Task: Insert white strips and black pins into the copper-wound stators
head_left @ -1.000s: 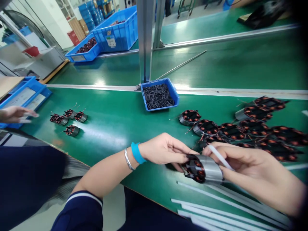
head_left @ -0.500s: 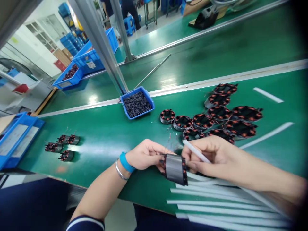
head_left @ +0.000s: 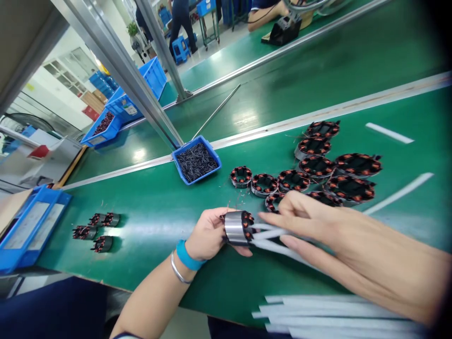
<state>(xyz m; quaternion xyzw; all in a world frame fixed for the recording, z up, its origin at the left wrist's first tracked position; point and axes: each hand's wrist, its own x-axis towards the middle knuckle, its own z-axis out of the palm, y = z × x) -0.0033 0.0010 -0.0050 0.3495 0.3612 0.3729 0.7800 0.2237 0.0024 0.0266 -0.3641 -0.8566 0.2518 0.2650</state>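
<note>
My left hand point(head_left: 208, 233), with a blue band and a silver bangle at the wrist, is closed around a motor stator point(head_left: 238, 227), a silver ring with copper coils. My right hand point(head_left: 318, 226) pinches white paper strips point(head_left: 270, 234) whose ends reach into the stator's open face. Both hands hover just above the green belt point(head_left: 158, 207). A cluster of several more stators point(head_left: 318, 169) lies right behind my right hand.
A small blue tray of black sleeves point(head_left: 196, 161) sits beyond my left hand. Several stators point(head_left: 97, 228) lie at the left, next to a blue bin point(head_left: 31, 228). More white strips point(head_left: 335, 315) lie at the near edge. A metal post point(head_left: 120, 70) rises behind the tray.
The stator has turned so its open face points at my right hand, and the strips now enter it. Both hands shifted slightly left and up in the view.
</note>
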